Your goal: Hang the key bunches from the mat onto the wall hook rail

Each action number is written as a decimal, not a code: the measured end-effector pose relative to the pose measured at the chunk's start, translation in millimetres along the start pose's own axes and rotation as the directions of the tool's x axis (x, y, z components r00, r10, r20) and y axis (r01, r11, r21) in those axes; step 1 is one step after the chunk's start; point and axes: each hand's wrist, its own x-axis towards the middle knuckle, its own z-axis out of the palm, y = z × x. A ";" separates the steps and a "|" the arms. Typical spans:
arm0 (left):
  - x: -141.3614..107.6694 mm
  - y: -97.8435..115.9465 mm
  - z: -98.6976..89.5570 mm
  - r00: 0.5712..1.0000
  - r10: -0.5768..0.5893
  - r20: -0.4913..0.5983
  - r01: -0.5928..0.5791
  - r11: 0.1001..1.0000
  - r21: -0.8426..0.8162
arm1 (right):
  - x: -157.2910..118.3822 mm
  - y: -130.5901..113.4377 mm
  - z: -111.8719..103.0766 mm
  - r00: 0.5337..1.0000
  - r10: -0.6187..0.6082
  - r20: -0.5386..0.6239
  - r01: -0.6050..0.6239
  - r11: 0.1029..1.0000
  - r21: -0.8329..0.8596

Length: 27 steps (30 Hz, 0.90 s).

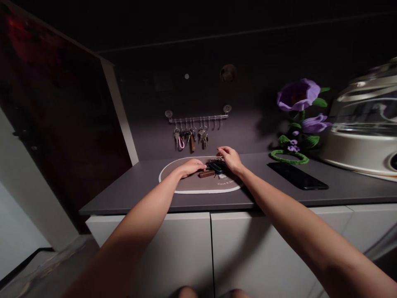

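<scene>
A brownish oval mat (186,185) with a pale rim lies on the dark countertop. On it rests a dark bundle of small items (217,166), too dim to tell apart, with a reddish-brown bar (206,174) at its front left. My left hand (192,167) is at the bundle's left side, fingertips pinched together at its edge; what they hold is too small to name. Over the right side of the bundle is my right hand (229,158), its fingers bent and pressed together, their grip unclear. Several keys (204,136) hang from a clear hook rail (198,118) on the wall behind.
A black phone (296,176) lies on the counter (124,192) to the right. Behind it stand purple crafted flowers (299,97) with a green ring base, beside a large cream appliance (366,149). White cabinet doors (180,248) are below the counter's front edge.
</scene>
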 end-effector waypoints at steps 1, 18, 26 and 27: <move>0.0 -0.5 -0.1 1.000 -0.003 -0.010 0.002 1.000 -0.021 | -0.4 -0.1 0.1 1.000 -0.002 0.005 0.002 1.000 -0.012; 3.3 4.0 -1.5 0.974 -0.023 -0.225 -0.031 0.972 -0.232 | -2.7 -3.6 -0.4 1.000 0.002 0.010 -0.002 1.000 -0.026; 6.9 4.9 -5.9 0.929 -0.002 -0.370 -0.072 0.980 -0.187 | -2.1 -1.9 -0.5 1.000 -0.014 -0.002 0.014 1.000 -0.027; 6.9 5.2 -6.7 0.921 -0.001 -0.389 -0.077 0.980 -0.186 | -2.1 -2.1 -0.4 1.000 -0.013 -0.005 0.013 1.000 -0.024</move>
